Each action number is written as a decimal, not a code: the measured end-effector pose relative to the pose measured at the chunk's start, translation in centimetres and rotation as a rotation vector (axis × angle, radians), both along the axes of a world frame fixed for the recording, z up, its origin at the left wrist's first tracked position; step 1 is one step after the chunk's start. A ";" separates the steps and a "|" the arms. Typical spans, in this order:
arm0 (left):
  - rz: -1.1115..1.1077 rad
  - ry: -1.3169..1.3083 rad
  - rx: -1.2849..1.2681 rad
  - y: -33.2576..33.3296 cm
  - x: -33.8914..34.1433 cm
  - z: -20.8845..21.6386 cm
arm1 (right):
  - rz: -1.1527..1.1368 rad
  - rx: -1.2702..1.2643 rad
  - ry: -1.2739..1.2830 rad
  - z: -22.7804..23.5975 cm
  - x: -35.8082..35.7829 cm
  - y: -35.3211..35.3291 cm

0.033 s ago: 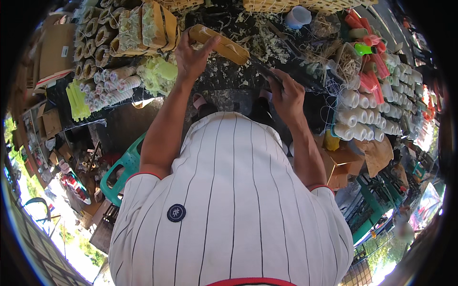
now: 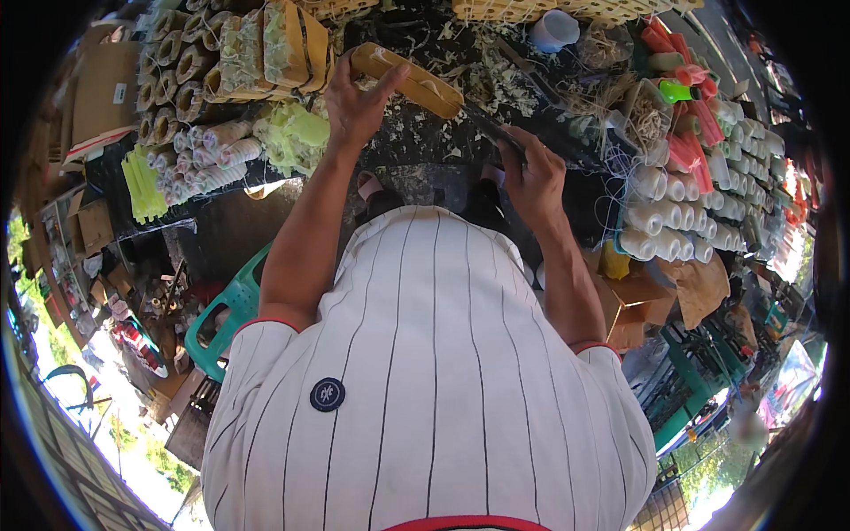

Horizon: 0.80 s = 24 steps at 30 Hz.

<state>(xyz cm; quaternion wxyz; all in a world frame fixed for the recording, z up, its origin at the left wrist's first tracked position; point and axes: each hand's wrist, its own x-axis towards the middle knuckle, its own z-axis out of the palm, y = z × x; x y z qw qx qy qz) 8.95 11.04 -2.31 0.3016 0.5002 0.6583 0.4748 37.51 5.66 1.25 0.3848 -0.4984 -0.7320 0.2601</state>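
My left hand [image 2: 356, 111] grips the far-left end of a long tan block [image 2: 431, 91], fingers and thumb closed round its sides. Pale strands lie along the top of the block, which slants down to the right. In my right hand [image 2: 537, 180] is a dark, narrow-bladed knife [image 2: 481, 120], its handle mostly hidden by the fingers. The blade reaches up and left to the block's right end and overlaps it in the picture. I cannot tell whether the edge is cutting into it.
Pale shavings [image 2: 500, 75] litter the black work surface. Stacked tan blocks [image 2: 297, 49] and hollow rolls [image 2: 195, 66] stand left, with pale green sheeting [image 2: 297, 137]. White spools [image 2: 651, 219], pink strips [image 2: 686, 150] and a whitish cup [image 2: 555, 32] lie right. A green chair [image 2: 212, 332] stands behind my left arm.
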 end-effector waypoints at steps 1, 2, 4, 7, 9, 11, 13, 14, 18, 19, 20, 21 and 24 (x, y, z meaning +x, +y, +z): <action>0.006 0.006 0.003 0.0 -0.1 -0.1 | -0.003 0.034 0.010 -0.2 -0.2 0.2; 0.013 0.012 0.006 -0.1 -0.2 -0.1 | -0.005 0.067 0.019 -0.3 -0.3 0.3; 0.029 0.024 -0.031 -0.1 -0.2 -0.1 | 0.029 0.060 0.001 -0.4 0.0 0.2; 0.028 0.032 -0.035 0.1 -0.4 -0.1 | 0.069 0.062 -0.013 -0.9 0.3 0.6; 0.021 0.037 -0.014 0.5 -0.5 -0.1 | 0.077 0.067 -0.021 -1.2 0.1 1.0; 0.016 0.044 -0.002 0.4 -0.3 0.0 | 0.072 0.054 -0.030 -1.0 0.0 1.1; 0.008 0.078 0.005 0.5 -0.5 -0.2 | 0.062 0.080 -0.016 -1.1 -0.5 1.3; 0.003 0.094 0.010 0.5 -0.6 -0.2 | 0.057 0.095 -0.009 -1.1 -0.7 1.4; 0.013 0.092 0.001 0.5 -0.4 -0.2 | -0.007 0.050 -0.015 -0.8 -1.3 1.4; 0.013 0.089 -0.005 0.5 -0.3 -0.2 | -0.033 -0.007 -0.029 -0.7 -1.3 1.3; 0.014 0.086 -0.010 0.4 -0.3 -0.2 | -0.058 -0.064 -0.043 -0.6 -1.3 1.3; 0.011 0.091 -0.025 0.4 -0.3 -0.2 | -0.073 -0.078 -0.017 -0.6 -1.4 1.4; 0.002 0.072 -0.051 0.4 -0.6 -0.2 | -0.095 -0.089 0.023 -0.5 -1.4 1.7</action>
